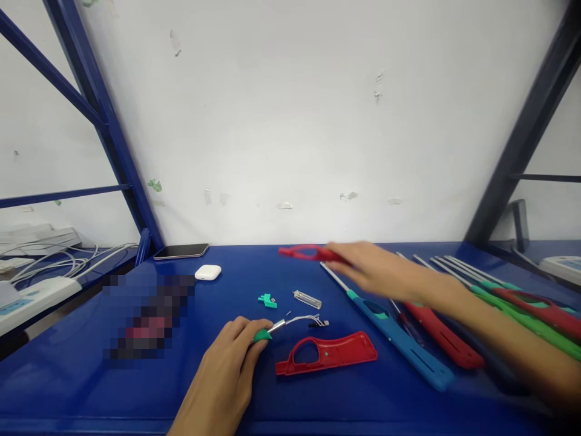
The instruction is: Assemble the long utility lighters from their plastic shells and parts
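Observation:
My left hand (227,363) pinches a green part (262,335) with a short metal tube (276,326), from which thin white wires run right. Beside it a red handle half (336,353) lies with its inner side up. My right hand (358,260), blurred, holds another red handle half (304,251) above the back of the table. Between the hands are a small green piece (267,300), a clear capsule-like tube (307,299) and a small dark part (319,324) at the wire ends.
Long-necked lighters, one blue (399,339), one red (442,333), others green and red, lie at the right under my right arm. A phone (181,251) and white case (207,272) sit back left. A blurred-out patch (152,318) covers something left. Blue frame posts (106,133) flank the table.

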Demonstrator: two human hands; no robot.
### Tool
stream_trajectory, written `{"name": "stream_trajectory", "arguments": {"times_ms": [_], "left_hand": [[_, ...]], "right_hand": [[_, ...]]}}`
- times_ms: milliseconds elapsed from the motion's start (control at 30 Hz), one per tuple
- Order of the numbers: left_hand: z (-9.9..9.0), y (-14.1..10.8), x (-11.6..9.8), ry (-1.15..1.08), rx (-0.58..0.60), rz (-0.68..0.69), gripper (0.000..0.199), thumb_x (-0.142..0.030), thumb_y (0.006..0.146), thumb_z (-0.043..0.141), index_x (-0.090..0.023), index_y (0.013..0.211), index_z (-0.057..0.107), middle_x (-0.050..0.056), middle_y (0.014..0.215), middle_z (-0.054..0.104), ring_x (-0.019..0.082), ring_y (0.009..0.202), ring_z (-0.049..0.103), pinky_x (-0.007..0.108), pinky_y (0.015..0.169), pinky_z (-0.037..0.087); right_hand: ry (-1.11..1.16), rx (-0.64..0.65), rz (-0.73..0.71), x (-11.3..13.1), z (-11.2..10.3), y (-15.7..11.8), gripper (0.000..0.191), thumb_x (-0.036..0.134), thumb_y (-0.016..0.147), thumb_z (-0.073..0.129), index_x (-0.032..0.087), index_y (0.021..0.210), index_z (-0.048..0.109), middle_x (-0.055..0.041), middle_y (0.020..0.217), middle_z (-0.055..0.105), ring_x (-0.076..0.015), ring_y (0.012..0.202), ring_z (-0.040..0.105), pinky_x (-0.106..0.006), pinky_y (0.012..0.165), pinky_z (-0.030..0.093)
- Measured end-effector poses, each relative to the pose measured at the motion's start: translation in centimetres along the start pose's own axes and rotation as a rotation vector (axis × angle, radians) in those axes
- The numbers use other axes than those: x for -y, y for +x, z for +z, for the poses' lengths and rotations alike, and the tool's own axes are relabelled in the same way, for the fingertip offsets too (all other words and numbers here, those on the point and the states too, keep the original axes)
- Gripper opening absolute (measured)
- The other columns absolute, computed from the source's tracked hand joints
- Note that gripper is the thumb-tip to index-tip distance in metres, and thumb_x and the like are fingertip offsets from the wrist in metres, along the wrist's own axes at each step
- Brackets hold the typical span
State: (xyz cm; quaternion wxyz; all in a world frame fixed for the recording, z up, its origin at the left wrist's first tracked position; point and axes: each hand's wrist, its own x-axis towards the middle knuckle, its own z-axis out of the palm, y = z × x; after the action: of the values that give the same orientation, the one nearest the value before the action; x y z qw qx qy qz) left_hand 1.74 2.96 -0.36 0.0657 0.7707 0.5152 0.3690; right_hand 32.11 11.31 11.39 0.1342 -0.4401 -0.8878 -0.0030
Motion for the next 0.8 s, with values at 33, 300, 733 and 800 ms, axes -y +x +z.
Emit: {"name": "stream_trajectory", "arguments": {"times_ms": [33, 300, 733, 800], "left_hand": [[0.0, 0.0, -0.1, -0.006, -0.006, -0.007, 0.028, -0.031, 0.110, 0.050, -0.033, 0.121, 0.076, 0.002, 0.106, 0.076, 0.022, 0.093, 0.077, 0.030, 0.081, 0.063], [0.0, -0.1, -0.2, -0.027, -0.115, -0.079, 0.028, -0.038, 0.111, 0.048, -0.032, 0.129, 0.070, 0.002, 0.111, 0.074, 0.021, 0.093, 0.075, 0.030, 0.080, 0.061], [-1.2, -0.6, -1.1, -0.204, -0.131, -0.006, 0.020, -0.037, 0.108, 0.062, -0.032, 0.124, 0.072, -0.002, 0.105, 0.077, 0.017, 0.095, 0.077, 0.021, 0.084, 0.061], [-1.2, -0.6, -1.3, -0.235, -0.094, 0.010, 0.018, -0.036, 0.108, 0.063, -0.032, 0.122, 0.073, -0.002, 0.106, 0.077, 0.016, 0.097, 0.077, 0.020, 0.086, 0.061]], "right_hand": [[0.014, 0.007, -0.034, 1.1, 0.5, -2.4, 0.029, 0.037, 0.115, 0.046, 0.026, 0.126, 0.071, -0.0057, 0.109, 0.080, -0.0231, 0.090, 0.076, -0.036, 0.080, 0.063], [-0.041, -0.282, -0.190, 5.0, 9.8, -11.7, 0.039, 0.042, 0.111, 0.054, 0.034, 0.147, 0.067, -0.0065, 0.107, 0.082, -0.0263, 0.084, 0.079, -0.035, 0.072, 0.064], [0.300, -0.109, 0.037, 5.3, 10.2, -11.5, 0.035, 0.046, 0.112, 0.054, 0.047, 0.146, 0.062, -0.0002, 0.138, 0.069, -0.0215, 0.127, 0.069, -0.035, 0.109, 0.060], [0.322, -0.107, 0.031, 5.4, 10.1, -11.5, 0.034, 0.049, 0.113, 0.050, 0.044, 0.144, 0.065, -0.0007, 0.136, 0.070, -0.0202, 0.125, 0.070, -0.032, 0.107, 0.060]]}}
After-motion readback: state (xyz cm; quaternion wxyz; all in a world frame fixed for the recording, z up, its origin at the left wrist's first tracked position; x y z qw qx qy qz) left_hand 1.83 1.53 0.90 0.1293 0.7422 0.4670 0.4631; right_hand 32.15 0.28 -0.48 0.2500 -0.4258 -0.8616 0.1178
